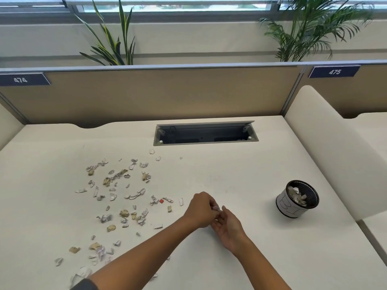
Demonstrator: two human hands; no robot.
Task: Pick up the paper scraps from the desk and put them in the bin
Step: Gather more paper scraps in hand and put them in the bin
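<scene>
Head view: one camera only.
Left hand (200, 210): fingers curled, pinching a scrap (216, 208).
Right hand (227, 225): cupped palm-up beneath, fingers relaxed.
Scraps (117, 195): scattered over the counter (230, 168) at 9 o'clock of the hands.
Bin (297, 201): at 3 o'clock, part filled.
Advice: collect several in the cupped palm, then tip over the bin.

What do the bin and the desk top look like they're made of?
Bin: likely black perforated metal mesh, seen at the dotted inner wall, wrapped outside in white paper with drawn lines. Desk: smooth matte cream surface, probably laminate; uniform, without grain.
</scene>
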